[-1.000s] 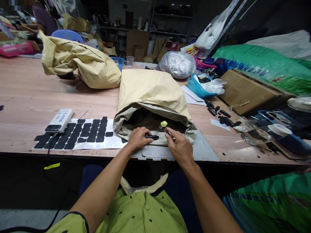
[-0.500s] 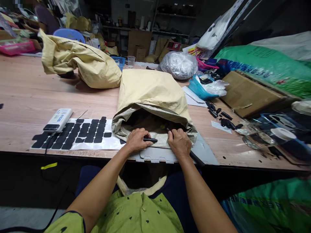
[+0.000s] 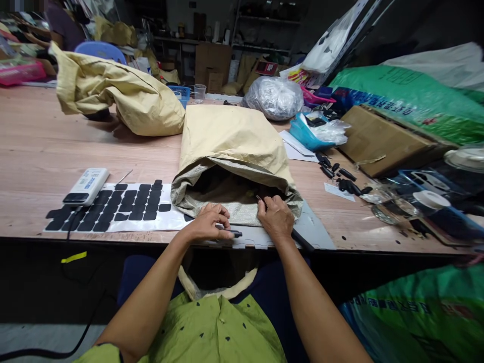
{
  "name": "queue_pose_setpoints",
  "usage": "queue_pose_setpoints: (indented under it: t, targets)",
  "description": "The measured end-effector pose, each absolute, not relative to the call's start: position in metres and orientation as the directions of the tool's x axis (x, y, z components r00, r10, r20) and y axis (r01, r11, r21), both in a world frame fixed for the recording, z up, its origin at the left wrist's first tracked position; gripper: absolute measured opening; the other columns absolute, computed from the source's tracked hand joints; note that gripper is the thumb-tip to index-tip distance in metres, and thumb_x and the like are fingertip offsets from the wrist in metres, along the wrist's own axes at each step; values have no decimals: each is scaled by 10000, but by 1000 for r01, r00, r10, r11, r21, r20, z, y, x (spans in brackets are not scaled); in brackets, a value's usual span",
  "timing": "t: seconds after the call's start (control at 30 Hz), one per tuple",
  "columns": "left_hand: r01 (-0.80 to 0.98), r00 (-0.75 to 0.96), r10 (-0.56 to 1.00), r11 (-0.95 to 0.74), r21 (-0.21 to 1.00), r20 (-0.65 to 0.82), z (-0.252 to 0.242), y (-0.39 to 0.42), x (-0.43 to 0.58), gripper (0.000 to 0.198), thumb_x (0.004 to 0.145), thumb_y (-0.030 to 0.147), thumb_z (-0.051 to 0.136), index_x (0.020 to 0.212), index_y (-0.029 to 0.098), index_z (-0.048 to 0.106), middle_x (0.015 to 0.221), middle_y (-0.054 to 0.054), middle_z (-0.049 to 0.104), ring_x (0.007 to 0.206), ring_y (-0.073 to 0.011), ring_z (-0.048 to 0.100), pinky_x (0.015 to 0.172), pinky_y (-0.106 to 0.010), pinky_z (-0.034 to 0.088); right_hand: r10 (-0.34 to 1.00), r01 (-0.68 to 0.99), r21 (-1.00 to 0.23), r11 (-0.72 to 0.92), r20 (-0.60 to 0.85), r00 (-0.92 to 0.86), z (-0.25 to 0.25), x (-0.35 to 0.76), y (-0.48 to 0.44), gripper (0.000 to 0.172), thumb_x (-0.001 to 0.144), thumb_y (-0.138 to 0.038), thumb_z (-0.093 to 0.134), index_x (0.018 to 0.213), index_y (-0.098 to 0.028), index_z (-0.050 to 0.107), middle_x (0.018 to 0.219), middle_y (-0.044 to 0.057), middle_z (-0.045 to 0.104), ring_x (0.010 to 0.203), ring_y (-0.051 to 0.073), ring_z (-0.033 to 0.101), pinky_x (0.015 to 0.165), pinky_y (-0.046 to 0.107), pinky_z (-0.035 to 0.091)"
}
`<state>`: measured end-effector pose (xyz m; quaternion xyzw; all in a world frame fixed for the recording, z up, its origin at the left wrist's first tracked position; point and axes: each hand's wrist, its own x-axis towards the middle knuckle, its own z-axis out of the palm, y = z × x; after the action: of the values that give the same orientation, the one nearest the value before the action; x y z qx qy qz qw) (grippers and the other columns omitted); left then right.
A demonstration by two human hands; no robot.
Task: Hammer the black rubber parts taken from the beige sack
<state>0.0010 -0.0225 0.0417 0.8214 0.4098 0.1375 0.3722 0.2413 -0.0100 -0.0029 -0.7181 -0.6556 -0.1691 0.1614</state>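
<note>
My left hand (image 3: pixel 209 222) pinches a small black cylindrical piece (image 3: pixel 236 234) at the front lip of a cream woven sack (image 3: pixel 230 133). My right hand (image 3: pixel 277 217) is closed round a slim tool (image 3: pixel 302 241); its thick black end sticks out below the palm and a thin tip shows past the fingers. The sack lies on its side with its mouth towards me, and its inside is dark. Under its lip is a grey-white board (image 3: pixel 317 227). A sheet of black stickers (image 3: pixel 130 204) lies left of my left hand.
A white device with a cable (image 3: pixel 86 186) rests on the sticker sheet. Another cream sack (image 3: pixel 124 96) lies behind it. On the right are loose black pieces (image 3: pixel 346 184), a blue bag (image 3: pixel 312 133), a cardboard box (image 3: pixel 389 141) and glass jars (image 3: pixel 397 209). The table edge (image 3: pixel 378 248) runs close to me.
My left hand has lowered slightly towards the table edge with the black piece, and its fingers have lifted and spread a little. My right hand keeps its hold on the tool by the sack mouth.
</note>
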Motion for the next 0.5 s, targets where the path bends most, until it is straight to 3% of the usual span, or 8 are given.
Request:
queue_pose_setpoints:
  t: [0.13,0.3,0.5]
  targets:
    - [532,696,715,-449,718,-69,42,-39,-8,161,726,400,788,777,250,755,1354,-25,510,1276,-294,390,1109,-463,269,885,996,-14,-93,457,89,-4,241,-10,252,917,-330,506,792,-170,656,819,47,563,718,143,423,630,293,205]
    - [608,671,735,-469,641,-98,40,-61,-5,189,683,385,811,766,232,738,1543,-19,349,1430,-365,234,1172,-566,130,886,996,-17,-88,456,86,-3,241,-10,256,916,-333,505,790,-170,657,822,51,574,725,147,432,633,294,211]
    - [657,667,744,-571,491,-27,23,-87,1,212,615,352,845,734,215,736,1639,32,93,1489,-380,65,1197,-570,14,887,996,-12,-90,453,86,-3,241,-10,256,913,-334,506,783,-173,656,822,49,574,727,150,438,632,295,211]
